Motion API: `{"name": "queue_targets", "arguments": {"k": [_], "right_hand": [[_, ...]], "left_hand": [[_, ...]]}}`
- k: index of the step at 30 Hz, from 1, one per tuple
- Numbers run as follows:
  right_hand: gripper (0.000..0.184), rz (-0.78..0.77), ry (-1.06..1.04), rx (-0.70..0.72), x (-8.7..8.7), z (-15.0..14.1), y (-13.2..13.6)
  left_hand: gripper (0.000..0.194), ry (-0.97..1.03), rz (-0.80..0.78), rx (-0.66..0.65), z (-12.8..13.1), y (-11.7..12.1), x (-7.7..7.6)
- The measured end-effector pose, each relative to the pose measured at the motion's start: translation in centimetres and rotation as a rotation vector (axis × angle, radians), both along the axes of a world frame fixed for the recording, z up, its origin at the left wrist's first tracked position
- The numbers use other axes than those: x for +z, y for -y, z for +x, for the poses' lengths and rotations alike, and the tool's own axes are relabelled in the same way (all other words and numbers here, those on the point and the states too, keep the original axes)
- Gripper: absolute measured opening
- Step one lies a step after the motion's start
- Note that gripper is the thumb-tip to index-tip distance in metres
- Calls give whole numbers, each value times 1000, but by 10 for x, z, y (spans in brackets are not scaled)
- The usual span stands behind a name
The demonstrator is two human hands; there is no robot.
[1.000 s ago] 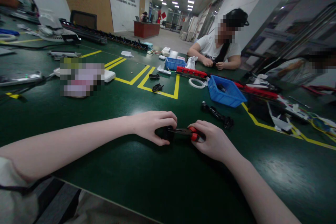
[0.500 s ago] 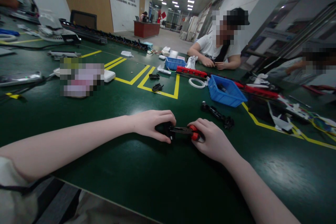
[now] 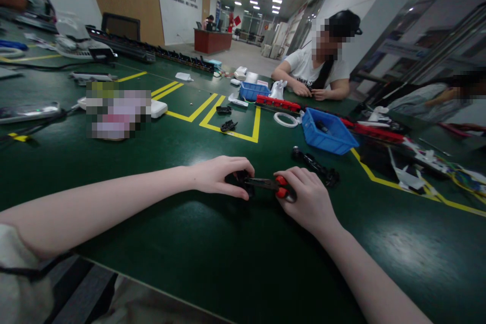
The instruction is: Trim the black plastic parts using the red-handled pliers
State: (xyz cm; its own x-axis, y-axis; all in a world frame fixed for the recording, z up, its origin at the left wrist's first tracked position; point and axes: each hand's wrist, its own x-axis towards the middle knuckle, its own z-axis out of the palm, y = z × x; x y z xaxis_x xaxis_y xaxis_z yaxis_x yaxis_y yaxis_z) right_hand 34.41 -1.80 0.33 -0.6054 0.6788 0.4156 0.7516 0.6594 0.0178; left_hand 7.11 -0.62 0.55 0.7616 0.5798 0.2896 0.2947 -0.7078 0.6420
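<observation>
My left hand [image 3: 220, 176] is closed over a small black part [image 3: 237, 179] that rests on the green table [image 3: 159, 243]. My right hand [image 3: 307, 197] grips the red handles of a pair of pliers [image 3: 271, 185]. The pliers' dark jaws point left and meet the black part under my left fingers. Both hands lie low on the table, close together near its middle.
A long black part [image 3: 315, 164] lies just beyond my right hand, with a blue bin [image 3: 326, 134] behind it. Two small black parts [image 3: 228, 125] sit inside yellow floor-tape lines. A seated person [image 3: 317, 73] works across the table; another person's arm [image 3: 436, 101] shows at right.
Both hands with the part and pliers have shifted slightly away from me; the grip stays the same.
</observation>
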Motion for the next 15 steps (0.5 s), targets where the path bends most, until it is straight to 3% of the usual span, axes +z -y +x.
{"name": "queue_targets", "arguments": {"k": [15], "right_hand": [[26,161,32,8,2,-1,2]], "left_hand": [[30,40,-21,37,-1,4,2]]}}
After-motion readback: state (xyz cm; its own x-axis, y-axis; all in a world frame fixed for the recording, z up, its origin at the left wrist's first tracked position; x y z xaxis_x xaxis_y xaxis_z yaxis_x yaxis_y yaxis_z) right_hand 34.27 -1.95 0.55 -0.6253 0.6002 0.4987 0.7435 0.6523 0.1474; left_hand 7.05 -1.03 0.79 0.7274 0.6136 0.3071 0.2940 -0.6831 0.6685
